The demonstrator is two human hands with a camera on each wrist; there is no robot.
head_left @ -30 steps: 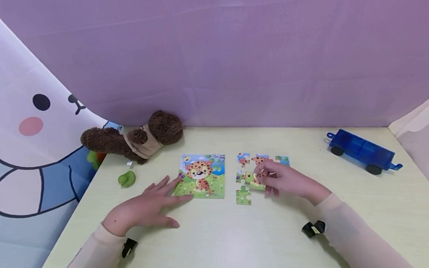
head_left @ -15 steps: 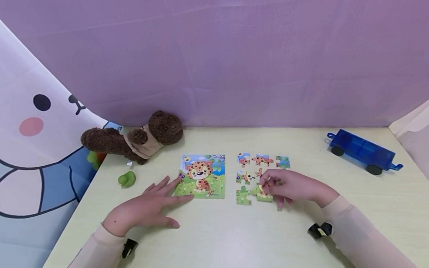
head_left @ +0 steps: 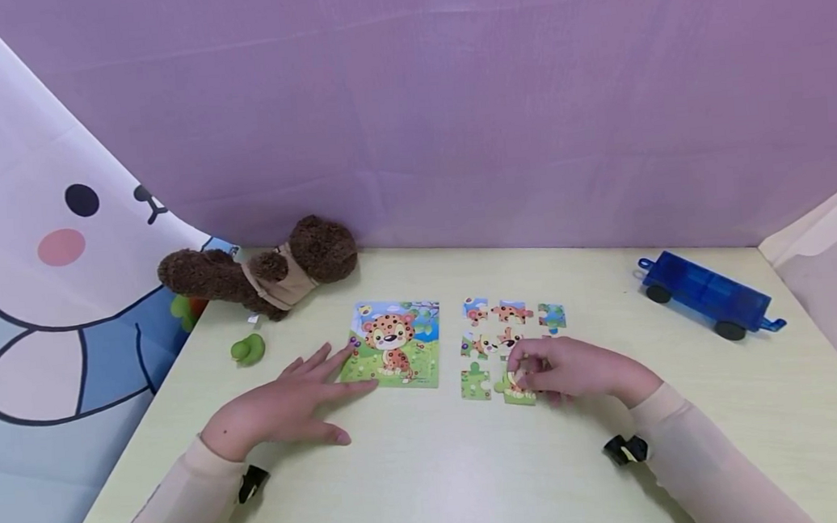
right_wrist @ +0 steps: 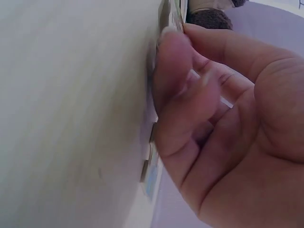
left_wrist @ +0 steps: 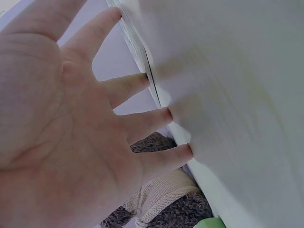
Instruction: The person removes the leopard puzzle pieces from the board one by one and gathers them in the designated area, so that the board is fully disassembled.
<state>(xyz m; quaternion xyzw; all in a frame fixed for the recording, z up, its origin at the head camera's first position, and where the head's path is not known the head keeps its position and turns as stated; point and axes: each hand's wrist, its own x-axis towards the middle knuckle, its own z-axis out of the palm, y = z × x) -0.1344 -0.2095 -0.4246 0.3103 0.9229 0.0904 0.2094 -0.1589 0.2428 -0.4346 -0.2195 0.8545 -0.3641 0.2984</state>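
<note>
My right hand (head_left: pixel 575 368) pinches a puzzle piece (head_left: pixel 519 395) showing green grass and spotted paws, low at the tabletop. Left of it lies a green corner piece (head_left: pixel 475 384), a small gap between them. Behind are more loose leopard puzzle pieces (head_left: pixel 513 312) in rough rows; the hand partly covers some. My left hand (head_left: pixel 276 409) has its fingers spread, fingertips resting at the left edge of a leopard picture board (head_left: pixel 395 348). The left wrist view shows the left fingers (left_wrist: pixel 137 123) straight. In the right wrist view the right fingers (right_wrist: pixel 175 61) hide most of the piece.
A brown plush toy (head_left: pixel 281 271) lies at the back left, with a small green duck-like toy (head_left: pixel 248 350) in front of it. On the right stands a blue wheeled wagon (head_left: pixel 708 294). A purple cloth (head_left: pixel 452 113) hangs behind the table (head_left: pixel 434 479).
My right hand has brought the pinched piece toward me and slightly right, from over the middle row to beside the green corner piece. The left hand has stayed still.
</note>
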